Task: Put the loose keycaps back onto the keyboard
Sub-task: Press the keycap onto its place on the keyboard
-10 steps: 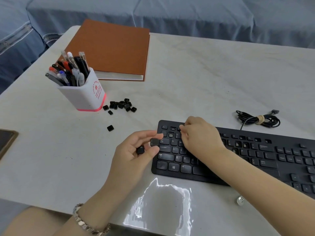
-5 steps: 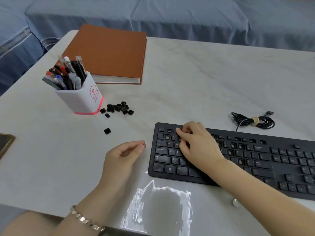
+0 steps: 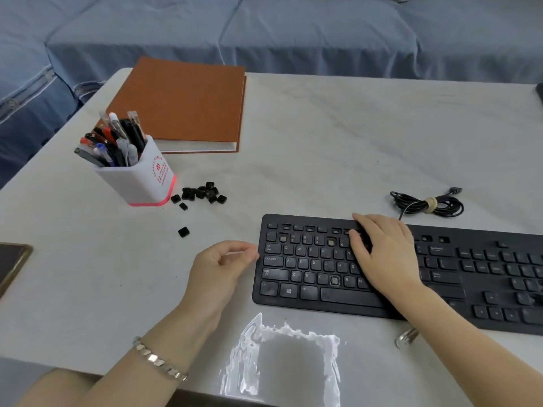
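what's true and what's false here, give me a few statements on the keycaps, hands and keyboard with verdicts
1. A pile of loose keycaps lies beside the pen holder. True.
2. The right hand rests on the keyboard. True.
3. The left hand presses the number pad. False: it is off the keyboard, by its left edge.
4. Every key slot is filled. False: some slots are bare, such as one in the bottom letter row.
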{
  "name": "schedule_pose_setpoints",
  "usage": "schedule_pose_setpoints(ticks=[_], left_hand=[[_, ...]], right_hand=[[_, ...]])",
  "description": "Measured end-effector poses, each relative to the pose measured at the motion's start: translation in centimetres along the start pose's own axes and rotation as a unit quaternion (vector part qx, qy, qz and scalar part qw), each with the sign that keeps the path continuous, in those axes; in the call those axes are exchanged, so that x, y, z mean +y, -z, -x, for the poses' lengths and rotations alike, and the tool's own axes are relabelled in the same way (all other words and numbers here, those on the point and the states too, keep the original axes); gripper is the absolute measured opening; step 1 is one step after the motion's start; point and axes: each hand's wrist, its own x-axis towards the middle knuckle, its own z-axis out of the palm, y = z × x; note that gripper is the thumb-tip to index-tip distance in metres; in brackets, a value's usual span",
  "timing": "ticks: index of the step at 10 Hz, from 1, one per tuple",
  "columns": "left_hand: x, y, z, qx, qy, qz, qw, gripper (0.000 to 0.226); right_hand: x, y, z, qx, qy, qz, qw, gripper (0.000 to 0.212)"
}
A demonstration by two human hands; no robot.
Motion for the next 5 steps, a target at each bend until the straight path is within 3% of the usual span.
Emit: schedule_pose_setpoints(ticks=[4, 5], left_hand=[[1.7, -1.0, -0.9, -0.005, 0.062, 0.07, 0.996, 0.007], [1.5, -0.9, -1.1, -0.005, 0.052, 0.044, 0.998, 0.009]], right_hand=[[0.2, -0.3, 0.0, 0.028, 0.014, 0.018, 0.999, 0.046], [0.2, -0.2, 0.0, 0.029, 0.013, 0.015, 0.999, 0.046]])
